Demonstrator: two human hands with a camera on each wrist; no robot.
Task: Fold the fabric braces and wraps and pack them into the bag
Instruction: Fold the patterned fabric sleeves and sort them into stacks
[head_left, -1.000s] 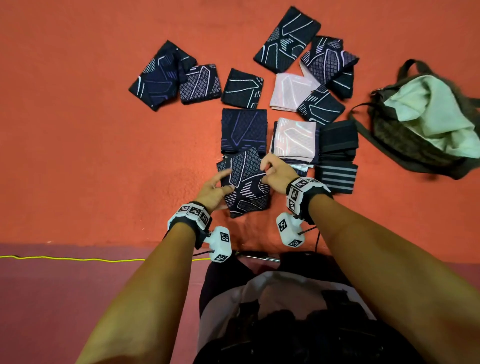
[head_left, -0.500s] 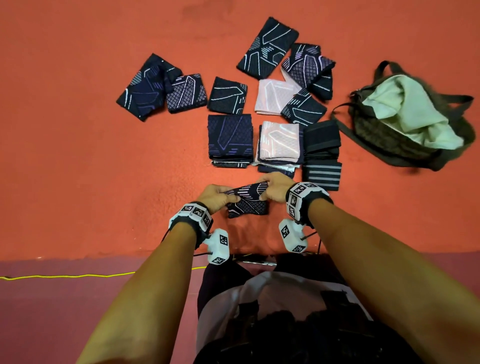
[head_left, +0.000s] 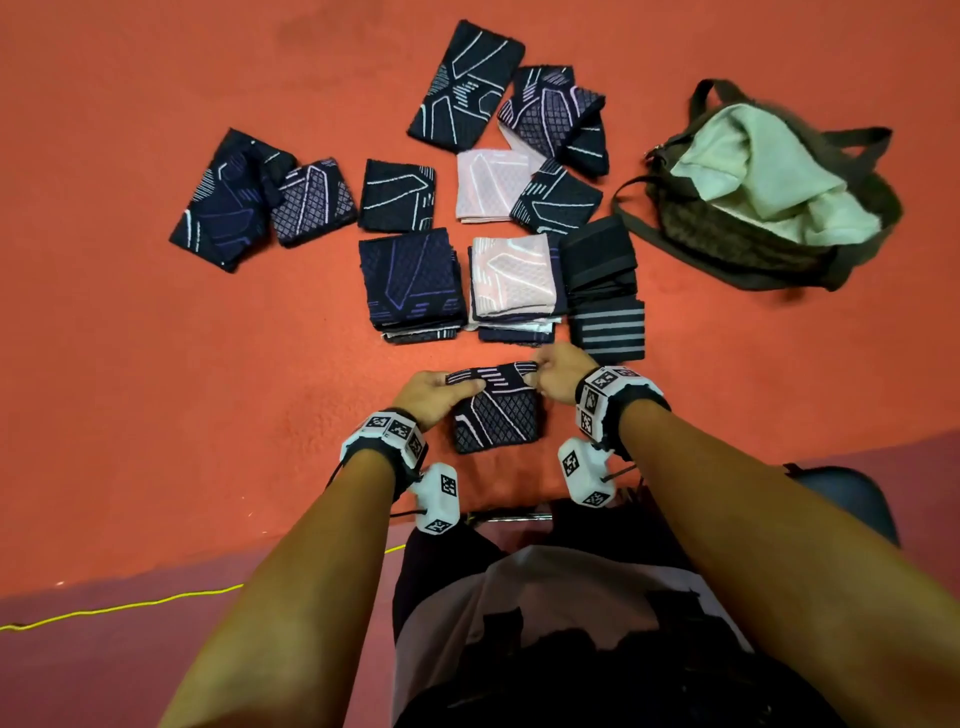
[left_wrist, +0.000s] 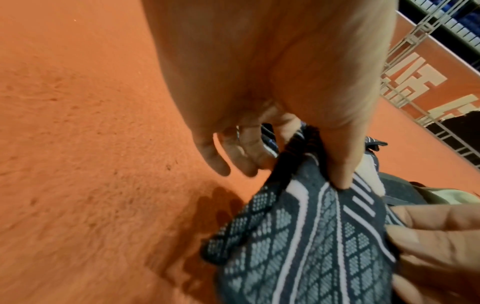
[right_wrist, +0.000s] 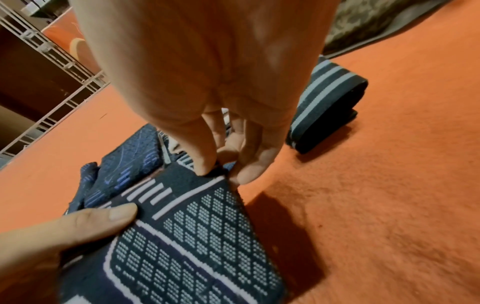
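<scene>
A dark knitted brace (head_left: 493, 410) with pale lines and a diamond grid lies folded on the orange floor just in front of me. My left hand (head_left: 434, 392) pinches its far left corner, thumb on top (left_wrist: 340, 164). My right hand (head_left: 558, 369) pinches the far right corner between thumb and fingertips (right_wrist: 223, 170). The same brace (left_wrist: 298, 242) (right_wrist: 187, 236) fills both wrist views. Beyond it stand three stacks of folded braces: a dark blue stack (head_left: 410, 280), a pink-topped stack (head_left: 511, 280) and black striped wraps (head_left: 605, 291). The open olive bag (head_left: 763, 218) lies at the right.
Several unfolded dark and pink braces (head_left: 467, 88) lie scattered farther back and to the left (head_left: 228, 202). A pale green cloth (head_left: 758, 171) sits in the bag's mouth. A yellow cord (head_left: 104, 610) crosses the maroon strip near my knees. A metal railing (right_wrist: 52, 61) stands off to the side.
Both hands pulled the brace's far edge toward me and folded it over. It now lies halved, nearer to my knees. The head camera view shifted, so the stacks sit lower in the frame.
</scene>
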